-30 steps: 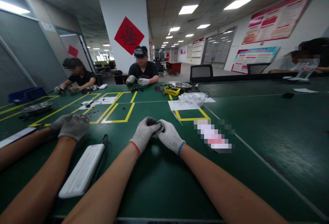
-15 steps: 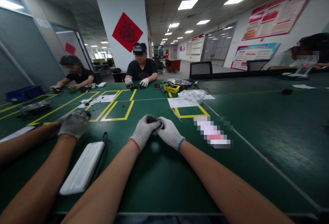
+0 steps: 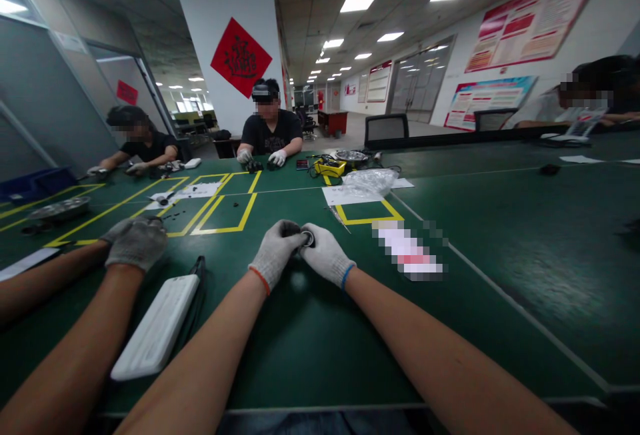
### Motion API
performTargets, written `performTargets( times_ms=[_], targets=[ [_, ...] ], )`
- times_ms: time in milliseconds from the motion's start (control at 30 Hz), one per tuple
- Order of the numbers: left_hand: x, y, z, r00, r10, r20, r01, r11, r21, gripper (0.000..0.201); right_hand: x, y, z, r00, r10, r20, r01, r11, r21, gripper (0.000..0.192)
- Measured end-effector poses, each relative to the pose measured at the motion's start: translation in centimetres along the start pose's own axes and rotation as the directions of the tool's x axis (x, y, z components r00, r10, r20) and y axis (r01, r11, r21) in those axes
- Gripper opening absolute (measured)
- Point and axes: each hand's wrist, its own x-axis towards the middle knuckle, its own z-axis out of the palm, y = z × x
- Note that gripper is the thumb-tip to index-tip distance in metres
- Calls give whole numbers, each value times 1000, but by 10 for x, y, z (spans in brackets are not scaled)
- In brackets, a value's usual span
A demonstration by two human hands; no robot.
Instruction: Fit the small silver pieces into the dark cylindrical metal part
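Nearby, metal tray (image 3: 60,209) with small parts

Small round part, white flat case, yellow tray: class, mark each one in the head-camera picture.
small round part (image 3: 308,238), head view, on its ring face showing between both gloved hands.
white flat case (image 3: 156,326), head view, middle of its ribbed top.
yellow tray (image 3: 331,168), head view, on its front wall.

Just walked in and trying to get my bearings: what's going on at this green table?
A person in white knit gloves has both hands together over the green table. The left hand and right hand jointly pinch a small dark ring-shaped part. A co-worker's gloved hands rest at the left, beside a white flat device. Other people work at the far side.
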Motion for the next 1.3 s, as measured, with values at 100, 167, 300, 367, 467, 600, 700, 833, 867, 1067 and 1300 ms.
performTargets(
  times_ms=[100, 167, 300, 367, 467, 600, 700, 833, 867, 1067, 1300],
  targets=[
    [0, 0, 0, 1000, 9, -13, -8, 1000, 21, 30, 0, 0, 1, 1000, 1, -2, -1, 1000, -1, 9],
    [1, 0, 0, 1000, 13, -14, -12, 999, 33, 29, 0, 0, 1, 1000, -4, -5, 4, 1000, -6, 8],
    [1, 0, 0, 1000, 18, -26, -17, 999, 49, 28, 0, 0, 1, 1000, -14, -5, 13, 1000, -24, 7],
    [1, 0, 0, 999, 30, -36, -27, 997, 67, 27, 0, 0, 1, 1000, -20, -3, 20, 999, -39, 8],
    [2, 0, 1, 997, 56, -50, -51, 993, 105, 25, 0, 1, 2, 1000, -29, -9, 28, 998, -51, 8],
    [2, 0, 2, 995, 74, -72, -63, 987, 148, 23, 0, 3, 2, 999, -39, -14, 38, 998, -54, 8],
    [0, 1, 3, 992, 89, -90, -71, 979, 191, 19, 0, 3, 2, 999, -35, -5, 35, 998, -57, 10],
    [-2, 3, 3, 990, 100, -102, -74, 969, 237, 16, 0, 2, 2, 1000, -21, 6, 22, 997, -74, 11],
    [-3, 4, 3, 990, 101, -103, -73, 967, 243, 15, -1, 1, 2, 1000, -20, 8, 20, 997, -79, 11],
    [-3, 6, 3, 990, 103, -99, -77, 968, 238, 13, -2, -1, 1, 999, -37, 9, 38, 996, -75, 10],
    [-1, 4, 4, 992, 92, -91, -70, 973, 221, 12, -2, -1, 2, 999, -35, 13, 36, 996, -83, 11]
  ],
)
